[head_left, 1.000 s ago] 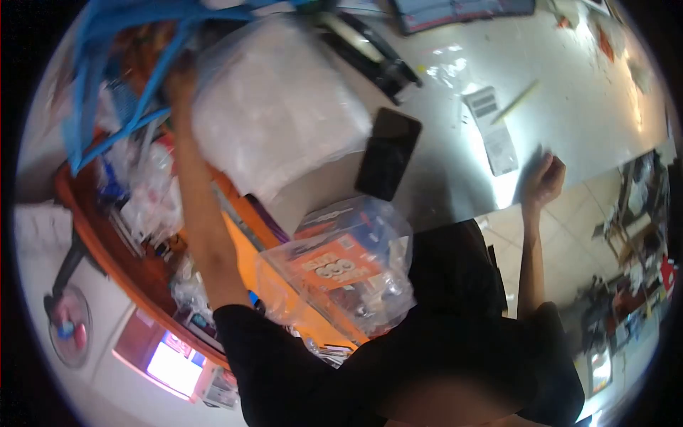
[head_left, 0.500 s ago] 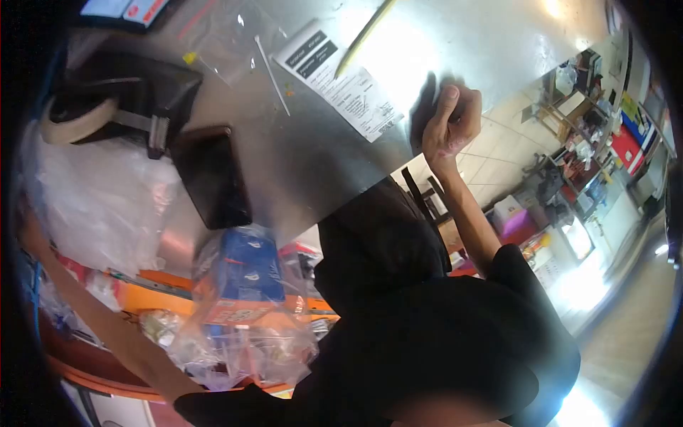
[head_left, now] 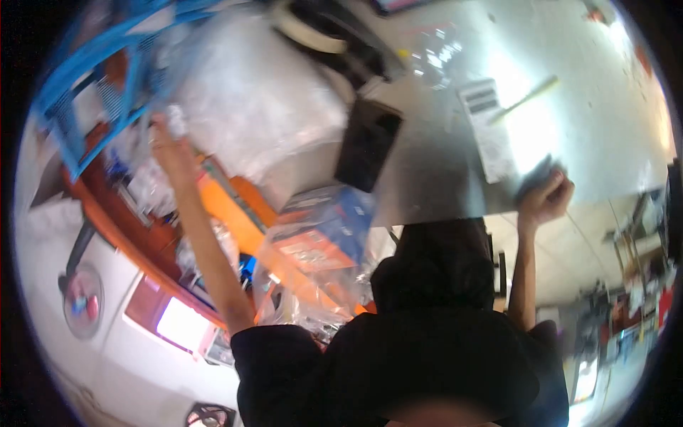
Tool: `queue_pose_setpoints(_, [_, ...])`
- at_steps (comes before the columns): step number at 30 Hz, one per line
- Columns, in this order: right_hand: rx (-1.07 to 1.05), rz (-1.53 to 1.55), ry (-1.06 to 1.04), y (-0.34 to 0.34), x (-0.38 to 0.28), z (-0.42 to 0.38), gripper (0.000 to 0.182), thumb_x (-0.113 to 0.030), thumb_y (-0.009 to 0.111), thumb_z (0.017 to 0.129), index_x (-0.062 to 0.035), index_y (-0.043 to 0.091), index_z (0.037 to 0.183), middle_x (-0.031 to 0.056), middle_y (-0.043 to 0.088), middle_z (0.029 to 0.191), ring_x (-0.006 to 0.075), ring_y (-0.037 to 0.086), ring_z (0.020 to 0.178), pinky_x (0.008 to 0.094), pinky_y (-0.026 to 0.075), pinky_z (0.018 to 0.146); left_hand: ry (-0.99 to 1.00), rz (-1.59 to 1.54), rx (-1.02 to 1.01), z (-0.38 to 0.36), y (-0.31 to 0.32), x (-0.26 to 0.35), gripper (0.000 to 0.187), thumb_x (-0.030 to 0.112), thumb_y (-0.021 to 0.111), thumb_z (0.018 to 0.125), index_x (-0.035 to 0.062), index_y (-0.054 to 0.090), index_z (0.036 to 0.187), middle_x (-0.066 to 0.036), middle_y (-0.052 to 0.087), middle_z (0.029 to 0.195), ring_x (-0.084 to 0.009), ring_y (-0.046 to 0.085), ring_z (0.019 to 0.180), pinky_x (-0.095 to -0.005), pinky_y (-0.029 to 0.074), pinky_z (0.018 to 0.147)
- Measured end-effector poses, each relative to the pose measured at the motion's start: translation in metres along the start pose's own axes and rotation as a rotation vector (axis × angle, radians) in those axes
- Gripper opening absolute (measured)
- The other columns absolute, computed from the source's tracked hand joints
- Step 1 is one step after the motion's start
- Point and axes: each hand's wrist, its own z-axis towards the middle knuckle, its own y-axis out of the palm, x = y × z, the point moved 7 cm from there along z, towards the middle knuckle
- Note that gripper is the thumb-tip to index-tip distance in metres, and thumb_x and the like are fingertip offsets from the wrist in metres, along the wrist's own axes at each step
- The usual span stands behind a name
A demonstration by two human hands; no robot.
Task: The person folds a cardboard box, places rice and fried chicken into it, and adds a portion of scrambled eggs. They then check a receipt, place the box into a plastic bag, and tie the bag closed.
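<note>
My left hand [head_left: 171, 146] is at the left, beside clear plastic bags [head_left: 256, 99] and below a blue plastic basket [head_left: 110, 78]. Its fingers are blurred, and whether they hold anything cannot be made out. My right hand [head_left: 546, 199] rests at the near edge of the metal table [head_left: 434, 171], fingers curled in with nothing visible in them. Up and left of it lie a printed paper slip [head_left: 487, 139] and a thin yellowish stick [head_left: 530, 97]. A dark phone [head_left: 368, 144] lies between the bags and the slip.
A black tape dispenser [head_left: 341, 43] stands at the top, near a small clear bag [head_left: 435, 60]. Below the phone, a blue and orange box [head_left: 320, 231] sits in clear plastic. An orange-brown surface [head_left: 114, 220] curves along the left. A fan [head_left: 83, 302] stands beyond it.
The view has swung left, so the table things appear further right and the blue basket shows more fully. My left hand now shows more clearly beside the bags. My right hand remains curled near the table edge.
</note>
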Motion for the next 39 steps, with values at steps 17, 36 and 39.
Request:
queue_pose_setpoints(17, [-0.049, -0.116, -0.087, -0.001, -0.005, 0.000, 0.023, -0.017, 0.054, 0.097, 0.0022, 0.058, 0.084, 0.0053, 0.053, 0.074, 0.0123, 0.048, 0.066, 0.0267, 0.042, 0.063, 0.761, 1.024, -0.033, 0.144, 0.067, 0.018, 0.043, 0.029, 0.065, 0.085, -0.0036, 0.063, 0.113, -0.021, 0.065, 0.109, -0.0367, 0.060, 0.104, -0.0378, 0.043, 0.093])
queue_pose_setpoints(36, [-0.011, -0.213, -0.137, 0.002, -0.004, -0.001, 0.024, -0.014, 0.058, 0.095, 0.0034, 0.054, 0.080, 0.0065, 0.049, 0.072, 0.0139, 0.044, 0.063, 0.0283, 0.039, 0.059, 0.940, 0.870, 0.068, 0.184, 0.055, 0.019, 0.042, 0.028, 0.068, 0.084, -0.0039, 0.061, 0.111, -0.019, 0.064, 0.111, -0.0285, 0.059, 0.100, -0.0337, 0.042, 0.093])
queue_pose_setpoints(39, [0.001, -0.220, -0.179, 0.004, -0.016, -0.001, 0.024, -0.014, 0.058, 0.095, 0.0032, 0.054, 0.079, 0.0063, 0.049, 0.071, 0.0138, 0.044, 0.063, 0.0283, 0.039, 0.058, 0.908, 0.953, 0.056, 0.189, 0.063, 0.010, 0.052, 0.033, 0.066, 0.086, -0.0027, 0.056, 0.122, -0.023, 0.060, 0.121, -0.0350, 0.056, 0.109, -0.0350, 0.038, 0.099])
